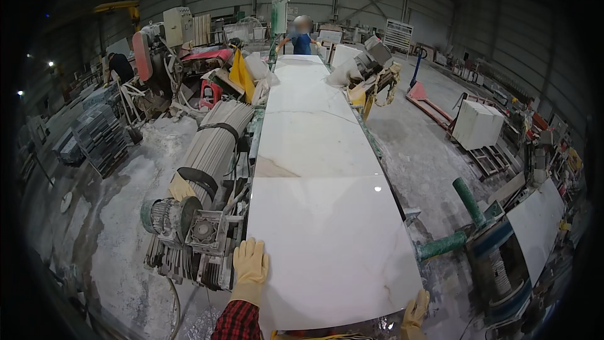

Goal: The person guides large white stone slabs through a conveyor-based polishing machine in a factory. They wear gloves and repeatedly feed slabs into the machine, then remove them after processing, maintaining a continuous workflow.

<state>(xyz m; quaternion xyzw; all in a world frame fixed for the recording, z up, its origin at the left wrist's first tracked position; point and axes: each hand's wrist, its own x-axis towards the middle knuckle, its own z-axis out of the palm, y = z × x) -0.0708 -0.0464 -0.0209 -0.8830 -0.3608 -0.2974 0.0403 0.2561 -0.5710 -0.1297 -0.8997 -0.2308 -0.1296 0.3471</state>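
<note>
Long white polished stone slabs with grey and tan veining lie end to end on a machine bed in front of me. A seam parts the near slab (pixel 327 245) from the farther slab (pixel 308 145). My left hand (pixel 250 271), in a pale yellow rubber glove, lies on the near slab's left edge with its fingers stretched forward. At the near right corner is my right hand (pixel 415 316), gloved alike. Its fingers point up along the slab's edge, apart from one another, and the lower frame edge cuts off the wrist.
A motor with gearbox (pixel 189 223) and a strapped bundle of strips (pixel 217 132) flank the bed's left side. Green pipes (pixel 443 245) stick out on the right. Beyond the bed's far end stands a person in blue (pixel 302 41). A red pallet jack (pixel 428 101) stands farther right.
</note>
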